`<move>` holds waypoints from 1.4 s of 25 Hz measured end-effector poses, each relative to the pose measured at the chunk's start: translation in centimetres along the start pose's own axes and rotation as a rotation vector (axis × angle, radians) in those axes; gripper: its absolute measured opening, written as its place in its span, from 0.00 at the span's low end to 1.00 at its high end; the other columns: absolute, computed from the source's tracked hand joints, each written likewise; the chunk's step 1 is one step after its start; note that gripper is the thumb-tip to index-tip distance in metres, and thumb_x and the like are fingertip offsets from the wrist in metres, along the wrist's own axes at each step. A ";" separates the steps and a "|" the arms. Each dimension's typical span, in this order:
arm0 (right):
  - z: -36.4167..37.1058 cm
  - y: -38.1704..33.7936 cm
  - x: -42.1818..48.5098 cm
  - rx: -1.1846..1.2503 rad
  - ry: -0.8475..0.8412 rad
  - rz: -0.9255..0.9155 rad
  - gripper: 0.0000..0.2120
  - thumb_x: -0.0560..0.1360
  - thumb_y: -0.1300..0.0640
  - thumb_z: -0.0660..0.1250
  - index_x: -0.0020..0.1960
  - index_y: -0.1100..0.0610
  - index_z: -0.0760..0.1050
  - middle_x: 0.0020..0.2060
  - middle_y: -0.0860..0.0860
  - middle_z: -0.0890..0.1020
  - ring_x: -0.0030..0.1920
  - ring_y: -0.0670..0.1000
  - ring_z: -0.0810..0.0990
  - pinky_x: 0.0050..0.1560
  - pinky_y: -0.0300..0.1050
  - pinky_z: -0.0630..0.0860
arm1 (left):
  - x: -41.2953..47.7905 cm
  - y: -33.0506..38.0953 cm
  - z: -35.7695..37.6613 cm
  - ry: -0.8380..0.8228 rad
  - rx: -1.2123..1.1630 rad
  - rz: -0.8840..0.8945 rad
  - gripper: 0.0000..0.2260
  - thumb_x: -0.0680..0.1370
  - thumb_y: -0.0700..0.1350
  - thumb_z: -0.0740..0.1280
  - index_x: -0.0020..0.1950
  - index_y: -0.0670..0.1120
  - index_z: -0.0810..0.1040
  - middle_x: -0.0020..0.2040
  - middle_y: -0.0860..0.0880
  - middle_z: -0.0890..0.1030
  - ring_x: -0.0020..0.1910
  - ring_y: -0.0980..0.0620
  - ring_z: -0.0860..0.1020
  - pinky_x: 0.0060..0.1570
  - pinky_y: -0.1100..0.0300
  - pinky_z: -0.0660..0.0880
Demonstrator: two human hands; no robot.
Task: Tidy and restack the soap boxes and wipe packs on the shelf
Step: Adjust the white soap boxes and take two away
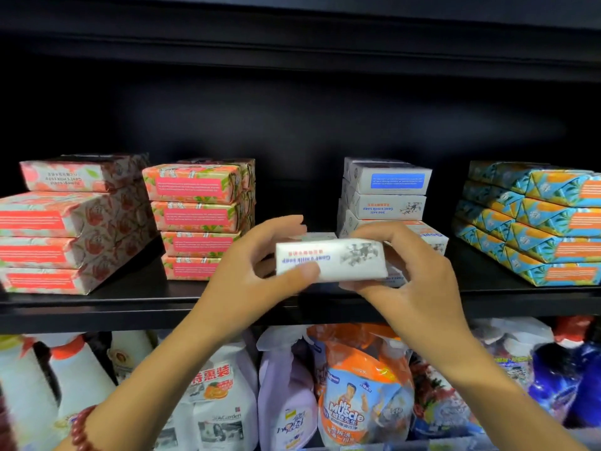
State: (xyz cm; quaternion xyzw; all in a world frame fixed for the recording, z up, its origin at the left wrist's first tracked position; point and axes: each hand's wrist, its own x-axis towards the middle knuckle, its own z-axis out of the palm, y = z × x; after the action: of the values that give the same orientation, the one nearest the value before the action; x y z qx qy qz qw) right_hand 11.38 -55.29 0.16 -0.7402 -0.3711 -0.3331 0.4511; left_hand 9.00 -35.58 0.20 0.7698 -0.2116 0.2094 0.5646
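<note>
A white goat's milk soap box is held upside down in front of the black shelf. My left hand grips its left end, thumb across the front. My right hand grips its right end from above and below. Just behind stands a stack of white soap boxes, the lower ones skewed. Pink floral soap boxes are stacked to the left, larger pink packs at the far left. Blue and orange packs are stacked at the right.
A dark shelf board hangs above. The lower shelf holds spray bottles, an orange Mr Muscle refill pouch and white jugs. A gap of bare shelf lies between the pink stack and the white stack.
</note>
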 end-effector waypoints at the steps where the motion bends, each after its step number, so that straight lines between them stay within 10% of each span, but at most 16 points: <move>1: 0.4 0.2 -0.1 -0.032 0.019 -0.083 0.16 0.64 0.67 0.73 0.50 0.56 0.76 0.47 0.44 0.80 0.51 0.40 0.76 0.49 0.29 0.71 | 0.2 -0.1 -0.1 0.003 -0.021 -0.047 0.32 0.59 0.58 0.74 0.61 0.52 0.76 0.55 0.58 0.81 0.53 0.60 0.80 0.46 0.67 0.75; 6: 1.2 1.4 -0.6 -0.110 0.054 -0.211 0.23 0.61 0.79 0.70 0.50 0.59 0.72 0.50 0.53 0.78 0.55 0.45 0.75 0.55 0.35 0.71 | 0.3 -0.1 0.0 -0.039 -0.006 -0.011 0.26 0.57 0.46 0.80 0.54 0.51 0.80 0.49 0.55 0.84 0.48 0.57 0.82 0.43 0.67 0.77; 11: 0.6 2.4 -1.5 -0.229 0.140 -0.110 0.22 0.67 0.59 0.73 0.59 0.58 0.72 0.56 0.48 0.73 0.60 0.43 0.71 0.62 0.31 0.66 | 1.1 -0.5 0.0 0.170 0.110 0.004 0.27 0.58 0.50 0.82 0.53 0.48 0.79 0.47 0.55 0.84 0.47 0.61 0.81 0.41 0.71 0.75; 20: 1.5 4.1 -3.9 -0.548 -0.187 -0.042 0.12 0.66 0.56 0.77 0.47 0.58 0.80 0.43 0.49 0.81 0.45 0.52 0.80 0.41 0.42 0.77 | 3.6 -1.8 1.9 0.330 0.446 0.060 0.16 0.66 0.52 0.77 0.43 0.59 0.71 0.40 0.65 0.75 0.45 0.74 0.74 0.37 0.73 0.72; 35: 1.4 4.2 -4.0 -0.566 -0.222 -0.059 0.10 0.66 0.57 0.76 0.45 0.57 0.80 0.42 0.49 0.81 0.43 0.52 0.80 0.38 0.40 0.76 | 5.4 -3.7 2.1 0.308 0.781 0.085 0.15 0.76 0.44 0.69 0.62 0.42 0.78 0.60 0.46 0.78 0.61 0.50 0.73 0.59 0.62 0.66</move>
State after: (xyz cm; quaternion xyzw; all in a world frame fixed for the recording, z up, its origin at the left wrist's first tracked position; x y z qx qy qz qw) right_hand 13.21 -56.29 -5.43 -0.8573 -0.3318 -0.3532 0.1739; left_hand 15.68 -37.09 -0.24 0.8762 -0.0614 0.4096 0.2464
